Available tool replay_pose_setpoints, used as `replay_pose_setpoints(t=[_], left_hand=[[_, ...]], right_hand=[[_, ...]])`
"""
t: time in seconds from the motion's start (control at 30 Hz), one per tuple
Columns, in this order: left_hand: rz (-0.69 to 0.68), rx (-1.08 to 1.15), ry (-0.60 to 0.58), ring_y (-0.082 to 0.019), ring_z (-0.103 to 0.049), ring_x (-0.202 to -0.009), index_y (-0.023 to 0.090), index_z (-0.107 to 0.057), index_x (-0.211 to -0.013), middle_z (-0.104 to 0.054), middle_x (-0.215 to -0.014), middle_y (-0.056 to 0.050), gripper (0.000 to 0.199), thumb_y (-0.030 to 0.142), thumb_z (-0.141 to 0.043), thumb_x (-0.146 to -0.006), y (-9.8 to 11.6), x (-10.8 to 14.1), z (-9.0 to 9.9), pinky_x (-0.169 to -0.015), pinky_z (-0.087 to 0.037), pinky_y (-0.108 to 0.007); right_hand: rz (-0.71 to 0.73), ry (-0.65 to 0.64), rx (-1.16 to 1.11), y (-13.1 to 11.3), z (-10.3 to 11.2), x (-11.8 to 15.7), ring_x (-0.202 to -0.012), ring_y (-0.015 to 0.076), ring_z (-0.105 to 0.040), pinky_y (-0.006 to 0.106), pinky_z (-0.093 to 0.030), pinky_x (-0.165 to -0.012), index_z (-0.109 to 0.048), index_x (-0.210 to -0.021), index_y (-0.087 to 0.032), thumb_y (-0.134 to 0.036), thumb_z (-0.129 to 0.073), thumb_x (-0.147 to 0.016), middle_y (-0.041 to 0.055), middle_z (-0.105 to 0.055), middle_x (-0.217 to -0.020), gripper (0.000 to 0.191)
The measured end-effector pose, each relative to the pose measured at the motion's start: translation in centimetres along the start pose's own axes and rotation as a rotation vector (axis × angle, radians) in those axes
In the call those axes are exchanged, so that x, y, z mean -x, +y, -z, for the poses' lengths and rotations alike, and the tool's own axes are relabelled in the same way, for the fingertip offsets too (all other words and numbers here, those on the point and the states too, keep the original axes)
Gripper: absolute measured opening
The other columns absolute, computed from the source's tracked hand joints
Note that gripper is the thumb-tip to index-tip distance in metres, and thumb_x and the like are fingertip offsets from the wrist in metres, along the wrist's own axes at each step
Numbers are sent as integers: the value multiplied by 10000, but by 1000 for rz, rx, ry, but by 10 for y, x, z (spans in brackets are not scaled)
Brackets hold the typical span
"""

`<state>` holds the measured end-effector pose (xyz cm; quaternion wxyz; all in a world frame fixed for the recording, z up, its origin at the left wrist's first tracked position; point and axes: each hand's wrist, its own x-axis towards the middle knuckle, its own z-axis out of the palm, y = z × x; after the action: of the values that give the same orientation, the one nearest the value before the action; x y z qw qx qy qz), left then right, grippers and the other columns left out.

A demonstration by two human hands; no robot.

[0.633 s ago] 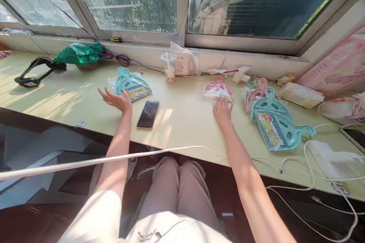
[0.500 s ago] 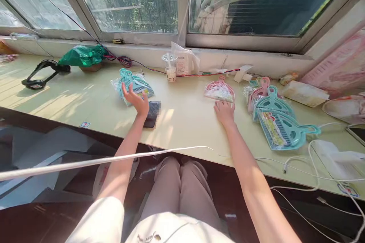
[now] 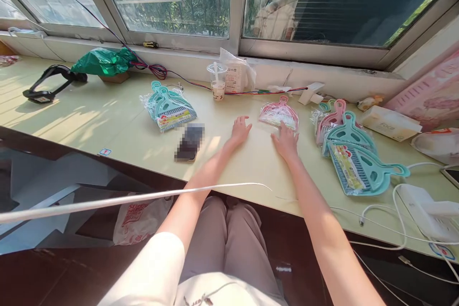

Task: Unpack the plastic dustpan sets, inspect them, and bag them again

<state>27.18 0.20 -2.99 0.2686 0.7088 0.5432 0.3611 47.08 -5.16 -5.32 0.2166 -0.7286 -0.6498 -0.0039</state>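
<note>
Pink dustpan set [image 3: 278, 111], wrapped in clear plastic, lies at the middle right of the table. My right hand [image 3: 286, 143] is at its near edge, fingers apart; whether the fingertips touch the wrapping I cannot tell. To the left, my left hand [image 3: 241, 131] is over the table with its fingers spread and nothing in it. Two wrapped teal dustpan sets [image 3: 168, 106] lie farther left, overlapping. A dark phone [image 3: 189, 142], partly blurred out, is just below them. On the right is a pile of wrapped sets, with a teal dustpan [image 3: 378, 172] on top and a pink dustpan [image 3: 330, 115] behind.
A drink cup [image 3: 217, 87] and a plastic bag [image 3: 238, 74] stand by the window sill. Dark and red wires [image 3: 186, 80] run along the back. A power strip [image 3: 426, 213] with white cables is at the right. A tissue pack [image 3: 390, 124] lies behind the pile.
My left hand has moved right, away from the teal sets at the left, toward the pink set. My right hand stays by the pink set, fingers slightly more spread. The view has shifted slightly.
</note>
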Motion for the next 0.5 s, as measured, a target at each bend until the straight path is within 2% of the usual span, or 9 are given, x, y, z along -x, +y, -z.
replay_pose_setpoints(t=[0.03, 0.1, 0.17, 0.23, 0.33, 0.4, 0.43, 0.5], left_hand=[[18, 42, 5, -239, -457, -1260, 158, -511, -1227, -523, -1327, -141, 332, 248, -459, -911, -7, -3, 0, -1059, -346, -364], [30, 90, 7, -226, -462, -1257, 178, -512, -1223, -531, -1321, -124, 320, 260, -433, -924, -15, -5, 0, -1062, -351, -358], [-1, 65, -12, -227, -459, -1256, 179, -524, -1210, -549, -1299, -114, 311, 260, -435, -923, -17, -4, 0, -1074, -344, -361], [-54, 13, -45, -228, -448, -1266, 182, -533, -1198, -554, -1298, -104, 303, 259, -446, -919, -16, -1, -1, -1094, -327, -368], [-87, -39, -78, -219, -436, -1286, 193, -530, -1198, -536, -1327, -102, 295, 256, -442, -923, -11, 9, -3, -1117, -310, -378], [-84, -45, -91, -217, -422, -1304, 201, -517, -1211, -516, -1352, -106, 300, 272, -439, -930, -6, 18, -3, -1123, -307, -386], [-81, -36, -98, -217, -416, -1311, 203, -509, -1219, -507, -1363, -108, 305, 285, -439, -934, -4, 22, -3, -1126, -306, -389], [-80, 0, -108, -219, -398, -1329, 200, -496, -1234, -490, -1383, -114, 319, 316, -442, -941, 0, 28, -2, -1136, -297, -389]], right_hand=[[2, 35, -6, 1, 0, 1, -1252, 320, -427, 603, -227, -1076, -267, -1487, -129, -383, -346, -929, 193, -537, -1324, 618], [27, 82, 14, 1, 0, 3, -1166, 314, -477, 566, -270, -1058, -416, -1414, -126, -359, -391, -917, 184, -588, -1213, 549], [58, 103, 34, 1, 0, 6, -1125, 308, -488, 553, -295, -1036, -599, -1244, -157, -337, -412, -913, 167, -603, -1141, 421], [78, 135, 18, 0, -1, 8, -1138, 309, -475, 558, -300, -1027, -688, -1074, -185, -319, -428, -906, 156, -601, -1133, 337], [97, 207, -35, 0, -2, 8, -1270, 325, -402, 601, -258, -1059, -699, -965, -189, -302, -443, -895, 161, -549, -1283, 288], [137, 211, -64, -1, -1, 8, -1346, 327, -351, 643, -200, -1087, -681, -916, -186, -301, -442, -895, 157, -509, -1369, 266], [166, 190, -85, -2, 0, 9, -1356, 322, -359, 655, -189, -1093, -668, -894, -187, -302, -438, -899, 152, -516, -1376, 257], [237, 131, -142, -5, 3, 11, -1296, 302, -465, 646, -219, -1099, -645, -839, -195, -306, -436, -910, 130, -589, -1319, 247]])
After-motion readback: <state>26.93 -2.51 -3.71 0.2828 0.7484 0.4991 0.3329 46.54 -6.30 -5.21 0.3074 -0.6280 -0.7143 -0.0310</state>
